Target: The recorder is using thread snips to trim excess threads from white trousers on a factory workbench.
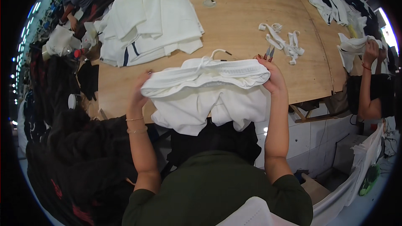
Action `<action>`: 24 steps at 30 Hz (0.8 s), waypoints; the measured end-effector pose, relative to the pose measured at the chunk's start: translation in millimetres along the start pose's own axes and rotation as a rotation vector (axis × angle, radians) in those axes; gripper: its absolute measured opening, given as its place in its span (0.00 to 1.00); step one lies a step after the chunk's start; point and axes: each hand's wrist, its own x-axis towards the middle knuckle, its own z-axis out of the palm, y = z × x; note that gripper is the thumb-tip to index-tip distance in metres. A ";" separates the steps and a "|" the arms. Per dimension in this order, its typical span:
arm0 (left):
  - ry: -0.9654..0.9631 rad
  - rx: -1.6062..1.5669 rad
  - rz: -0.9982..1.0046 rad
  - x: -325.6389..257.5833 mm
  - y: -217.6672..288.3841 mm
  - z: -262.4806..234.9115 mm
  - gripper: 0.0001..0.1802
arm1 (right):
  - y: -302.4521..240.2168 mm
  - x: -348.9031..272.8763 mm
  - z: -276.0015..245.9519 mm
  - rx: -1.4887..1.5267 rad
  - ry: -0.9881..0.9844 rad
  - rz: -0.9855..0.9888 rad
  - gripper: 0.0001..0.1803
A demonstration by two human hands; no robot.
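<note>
While your forearms rise from the lower edge of the view, both of your hands hold up a pair of white shorts [205, 92] by the waistband, just over the near edge of the bench [234, 25]. Your left hand [140, 86] is closed on the left end of the waistband, fingers curled into the cloth. Your right hand [272, 75] grips the right end, and the same hand also holds a small pair of snips [269, 52] whose tips stick up above the fingers. The legs of the shorts hang down in front of the bench edge, and a white drawstring [217, 52] loops up from the waistband. Farther on, near the right edge of the bench, lies a loose bunch of white cords [284, 42]. Toward the far left corner sits a stack of folded white garments [150, 16]. Beyond the right edge, another person's hand [370, 50] lifts a white cloth [354, 46].
</note>
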 end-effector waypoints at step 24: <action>-0.274 0.583 0.140 46.9 -22.9 120.0 0.12 | 38.3 39.1 68.3 -0.577 -0.155 0.002 0.05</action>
